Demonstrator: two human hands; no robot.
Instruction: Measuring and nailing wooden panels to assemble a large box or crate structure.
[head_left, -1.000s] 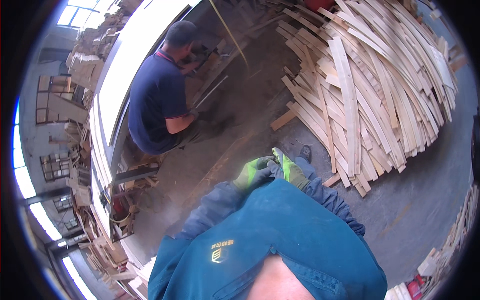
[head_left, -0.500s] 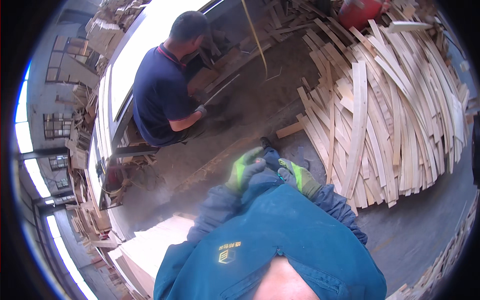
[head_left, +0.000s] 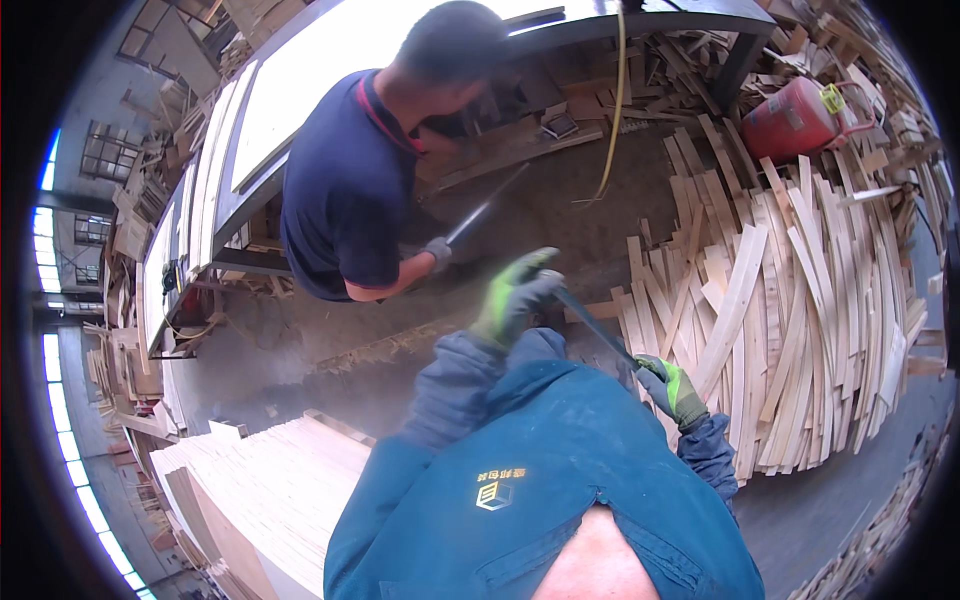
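Observation:
My left hand [head_left: 515,295], in a grey-and-green glove, is raised at the centre, closed around the upper end of a long dark strip [head_left: 598,323]. Lower and to the right, my right hand [head_left: 668,385] grips the strip's other end; the strip slants between both hands, just left of a big pile of pale wooden slats [head_left: 815,305]. Beyond my left hand a co-worker [head_left: 345,200] in navy bends toward the floor, gloved hand [head_left: 437,252] holding a thin metal rod [head_left: 482,211].
A white-topped metal bench [head_left: 262,120] runs behind the co-worker, scrap wood beneath. A red cylinder [head_left: 780,120] lies at the upper right by a hanging yellow hose [head_left: 620,90]. Stacked pale sheets [head_left: 270,480] sit at lower left; grey floor [head_left: 260,370] lies between.
My hands, earlier close together at my front, have moved apart, the left upward, with the dark strip now stretched between them. My view has shifted, showing more of the bench and red cylinder.

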